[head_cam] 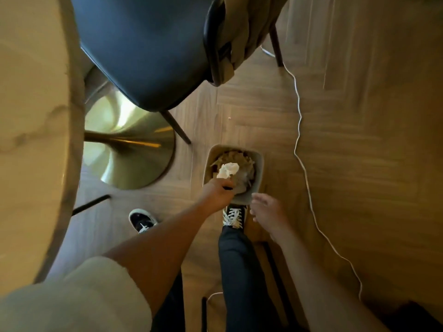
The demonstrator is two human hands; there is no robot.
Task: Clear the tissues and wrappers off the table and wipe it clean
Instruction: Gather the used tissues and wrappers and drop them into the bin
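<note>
I look down at a small beige waste bin [259, 164] on the wooden floor, partly filled with crumpled paper and wrappers. My left hand [219, 191] reaches over the bin's near rim and grips a crumpled white tissue [228, 170] above the rubbish inside. Just right of the bin's near corner hovers my right hand [268, 212], fingers relaxed and spread, holding nothing. The round marble table [36, 116] fills the left edge of the view; its top is seen only at a steep angle.
A dark blue chair [148, 51] with a tan garment [237, 37] over its back stands beyond the bin. The table's brass pedestal base [129, 144] lies left of it. A white cable [299, 130] snakes across the floor on the right. My shoe [233, 215] presses the bin's foot.
</note>
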